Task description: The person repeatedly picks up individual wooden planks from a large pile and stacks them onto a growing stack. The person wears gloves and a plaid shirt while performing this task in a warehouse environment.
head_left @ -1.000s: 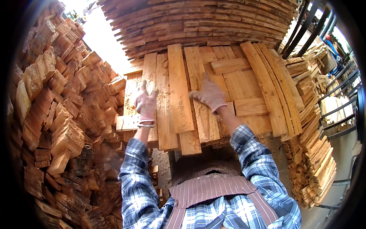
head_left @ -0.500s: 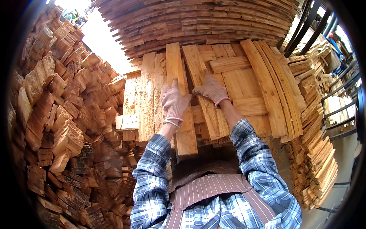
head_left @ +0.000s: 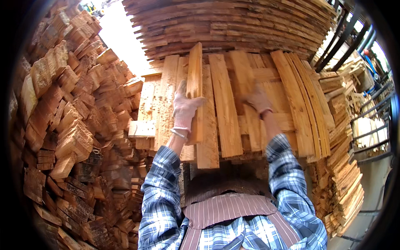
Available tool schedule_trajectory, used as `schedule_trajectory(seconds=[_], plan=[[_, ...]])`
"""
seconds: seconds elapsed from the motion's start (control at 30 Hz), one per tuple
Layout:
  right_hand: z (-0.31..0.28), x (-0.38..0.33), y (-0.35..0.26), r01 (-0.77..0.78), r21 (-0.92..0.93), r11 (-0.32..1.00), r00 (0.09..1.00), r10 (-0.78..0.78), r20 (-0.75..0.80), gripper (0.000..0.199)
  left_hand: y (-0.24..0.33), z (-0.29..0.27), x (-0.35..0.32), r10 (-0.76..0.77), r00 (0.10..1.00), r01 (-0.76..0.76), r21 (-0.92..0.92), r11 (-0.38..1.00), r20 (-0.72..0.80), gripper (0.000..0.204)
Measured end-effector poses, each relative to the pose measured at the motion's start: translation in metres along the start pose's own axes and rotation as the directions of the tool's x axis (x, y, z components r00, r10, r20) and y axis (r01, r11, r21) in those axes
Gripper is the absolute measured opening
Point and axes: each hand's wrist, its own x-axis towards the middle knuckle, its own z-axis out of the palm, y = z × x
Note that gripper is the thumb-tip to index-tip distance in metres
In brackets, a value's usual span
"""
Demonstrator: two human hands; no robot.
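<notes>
Left hand (head_left: 184, 109), gloved, fingers wrapped around a narrow plank (head_left: 194, 89), thumb across its face. Plank stands on edge, tilted up off the row of flat boards (head_left: 227, 110), its top end reaching toward the big stack (head_left: 233, 25) above.

Right hand (head_left: 258, 100), gloved too, lies on the boards to the right of the plank. It is motion-blurred; fingers look loosely spread and flat on the wood, gripping nothing, though I cannot be sure.

Boards lie side by side, long edges touching, near ends overhanging just above a striped apron (head_left: 229, 208). Plaid sleeves (head_left: 160, 187) come up from the lower edge.

Short offcuts piled high in a rough wall (head_left: 62, 125) on the left. More stacked timber (head_left: 346, 191) on the right, beside a metal rack (head_left: 375, 129).
</notes>
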Motion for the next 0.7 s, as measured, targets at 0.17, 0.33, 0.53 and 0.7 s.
schedule_trajectory(seconds=[0.17, 0.33, 0.53, 0.7], plan=[[-0.029, -0.030, 0.001, -0.262, 0.244, 0.934, 0.958, 0.282, -0.052, 0.069, 0.012, -0.082, -0.016, -0.142, 0.987, 0.108, -0.344, 0.933, -0.077, 0.102], [0.034, -0.012, 0.021, -0.087, -0.049, 0.995, 0.994, 0.090, 0.066, 0.065, -0.056, -0.146, 0.028, 0.076, 0.997, -0.053, 0.764, 0.643, 0.006, 0.090], [0.041, -0.016, 0.006, 0.060, 0.149, 0.987, 0.983, -0.032, -0.183, 0.062, -0.119, -0.164, 0.054, -0.094, 0.915, 0.074, -0.065, 0.995, -0.393, 0.072], [0.012, -0.021, -0.039, -0.279, 0.041, 0.959, 0.960, 0.277, 0.038, 0.062, -0.115, -0.135, 0.059, 0.076, 0.927, 0.215, 0.685, 0.696, -0.369, 0.049]])
